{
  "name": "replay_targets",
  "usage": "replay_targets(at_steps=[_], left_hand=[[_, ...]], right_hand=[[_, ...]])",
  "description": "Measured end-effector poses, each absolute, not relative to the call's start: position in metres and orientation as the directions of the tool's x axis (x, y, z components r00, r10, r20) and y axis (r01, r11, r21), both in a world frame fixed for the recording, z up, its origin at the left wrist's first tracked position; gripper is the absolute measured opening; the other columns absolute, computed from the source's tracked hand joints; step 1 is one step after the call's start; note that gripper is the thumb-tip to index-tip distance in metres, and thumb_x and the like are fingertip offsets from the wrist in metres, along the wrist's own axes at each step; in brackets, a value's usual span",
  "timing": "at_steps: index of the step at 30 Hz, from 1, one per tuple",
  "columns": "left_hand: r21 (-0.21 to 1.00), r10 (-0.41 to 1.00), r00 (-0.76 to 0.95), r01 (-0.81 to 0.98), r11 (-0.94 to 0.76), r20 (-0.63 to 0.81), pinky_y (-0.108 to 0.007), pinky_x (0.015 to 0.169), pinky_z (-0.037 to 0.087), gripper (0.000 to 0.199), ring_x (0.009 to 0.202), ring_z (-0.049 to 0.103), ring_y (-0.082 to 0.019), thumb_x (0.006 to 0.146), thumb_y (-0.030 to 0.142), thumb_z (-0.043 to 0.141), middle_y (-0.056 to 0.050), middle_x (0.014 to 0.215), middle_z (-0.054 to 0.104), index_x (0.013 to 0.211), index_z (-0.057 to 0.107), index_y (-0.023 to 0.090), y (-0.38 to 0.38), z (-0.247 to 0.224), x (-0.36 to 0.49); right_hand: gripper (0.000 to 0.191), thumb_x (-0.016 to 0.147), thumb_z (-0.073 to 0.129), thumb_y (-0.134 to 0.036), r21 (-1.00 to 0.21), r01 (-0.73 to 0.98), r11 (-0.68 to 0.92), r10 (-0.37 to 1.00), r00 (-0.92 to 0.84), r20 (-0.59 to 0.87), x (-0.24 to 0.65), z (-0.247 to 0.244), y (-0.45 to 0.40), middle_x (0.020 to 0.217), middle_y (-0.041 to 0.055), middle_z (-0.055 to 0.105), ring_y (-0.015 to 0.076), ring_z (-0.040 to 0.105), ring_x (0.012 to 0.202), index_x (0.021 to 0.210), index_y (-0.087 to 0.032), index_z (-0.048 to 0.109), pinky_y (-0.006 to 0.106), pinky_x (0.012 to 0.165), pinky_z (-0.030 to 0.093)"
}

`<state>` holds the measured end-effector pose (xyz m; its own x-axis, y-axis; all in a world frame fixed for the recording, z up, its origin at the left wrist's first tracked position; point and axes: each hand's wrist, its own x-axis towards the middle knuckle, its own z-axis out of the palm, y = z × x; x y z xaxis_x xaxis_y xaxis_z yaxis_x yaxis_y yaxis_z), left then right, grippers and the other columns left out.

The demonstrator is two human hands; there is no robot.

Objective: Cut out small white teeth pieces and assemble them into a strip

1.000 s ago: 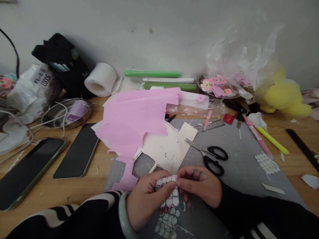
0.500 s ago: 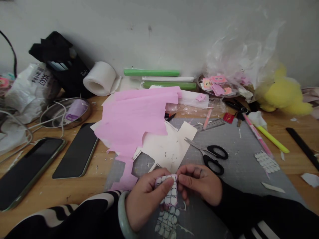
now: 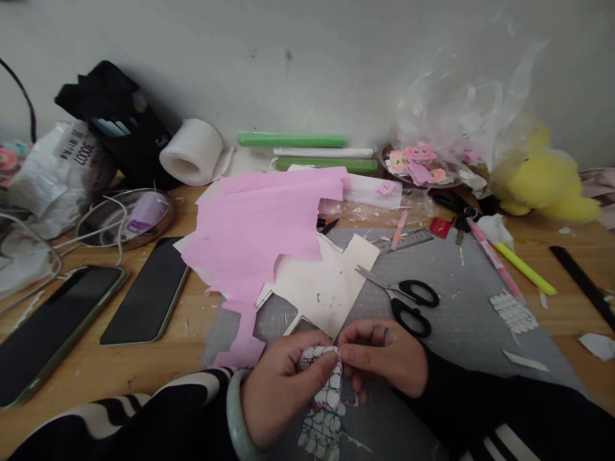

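Observation:
My left hand [image 3: 293,384] is closed on a small piece of paper [image 3: 331,387] with a black scalloped pattern and pinkish edges, the thumb pressed flat over its face. My right hand [image 3: 382,355] pinches the upper right corner of the same piece between thumb and forefinger. Just below, a second patterned piece [image 3: 319,435] lies on the grey cutting mat [image 3: 461,358]. Black-handled scissors [image 3: 410,301] rest partly open beyond my right hand. Pink paper [image 3: 259,224] and cream card [image 3: 321,282] with cut-out gaps lie ahead of my hands.
Two phones [image 3: 147,291] lie at left, near a metal bowl [image 3: 91,234]. A paper roll [image 3: 192,150] stands by the wall. At right are a steel ruler [image 3: 408,240], a yellow pen [image 3: 526,269], another patterned piece [image 3: 514,312] and a yellow plush toy [image 3: 548,179].
The held piece has tilted and dropped slightly, now overlapping the top of the patterned piece below it. Both hands keep their grip with only small shifts.

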<state>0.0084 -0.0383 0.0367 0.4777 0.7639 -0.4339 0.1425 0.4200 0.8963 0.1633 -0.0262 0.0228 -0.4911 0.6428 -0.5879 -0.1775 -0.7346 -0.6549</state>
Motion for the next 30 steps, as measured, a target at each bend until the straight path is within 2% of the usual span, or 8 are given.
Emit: replay_targets(at_steps=[8, 16, 24, 30], left_hand=[[0.891, 0.768, 0.452, 0.204, 0.405, -0.453, -0.024, 0.046, 0.040, 0.035, 0.053, 0.048, -0.013, 0.073, 0.046, 0.048, -0.004, 0.058, 0.054, 0.064, 0.054, 0.013, -0.0391, 0.0363, 0.0078], [0.870, 0.745, 0.451, 0.221, 0.441, -0.492, -0.021, 0.042, 0.039, 0.038, 0.048, 0.043, -0.010, 0.071, 0.049, 0.051, -0.002, 0.055, 0.051, 0.063, 0.055, 0.012, -0.0390, 0.0395, 0.0107], [0.851, 0.744, 0.464, 0.044, 0.523, -0.481, -0.018, 0.039, 0.037, 0.031, 0.042, 0.047, -0.008, 0.071, 0.044, 0.056, 0.001, 0.054, 0.055, 0.066, 0.054, 0.013, -0.0389, 0.0328, 0.0103], [0.841, 0.736, 0.460, 0.048, 0.539, -0.497, -0.019, 0.042, 0.040, 0.031, 0.044, 0.046, -0.007, 0.070, 0.043, 0.057, 0.000, 0.055, 0.054, 0.067, 0.054, 0.012, -0.0405, 0.0332, 0.0086]], right_hand=[[0.036, 0.049, 0.075, -0.038, -0.703, -0.136, -0.698, 0.668, -0.479, -0.570, 0.1641, 0.0225, -0.0268, 0.043, -0.0049, 0.056, 0.0059, 0.051, 0.034, 0.060, -0.010, 0.056, 0.017, 0.033, 0.044], [0.036, 0.047, 0.074, -0.040, -0.728, -0.055, -0.684, 0.673, -0.433, -0.600, 0.1621, 0.0235, -0.0293, 0.040, -0.0070, 0.052, 0.0045, 0.046, 0.032, 0.058, -0.013, 0.053, 0.017, 0.032, 0.041], [0.026, 0.056, 0.067, -0.035, -0.803, -0.066, -0.592, 0.770, -0.340, -0.539, 0.1619, 0.0277, -0.0292, 0.038, -0.0077, 0.050, 0.0045, 0.045, 0.031, 0.056, -0.015, 0.051, 0.018, 0.034, 0.039], [0.036, 0.054, 0.069, -0.045, -0.724, -0.166, -0.670, 0.716, -0.401, -0.571, 0.1644, 0.0233, -0.0260, 0.042, -0.0052, 0.053, 0.0056, 0.048, 0.032, 0.057, -0.012, 0.055, 0.017, 0.030, 0.040]])
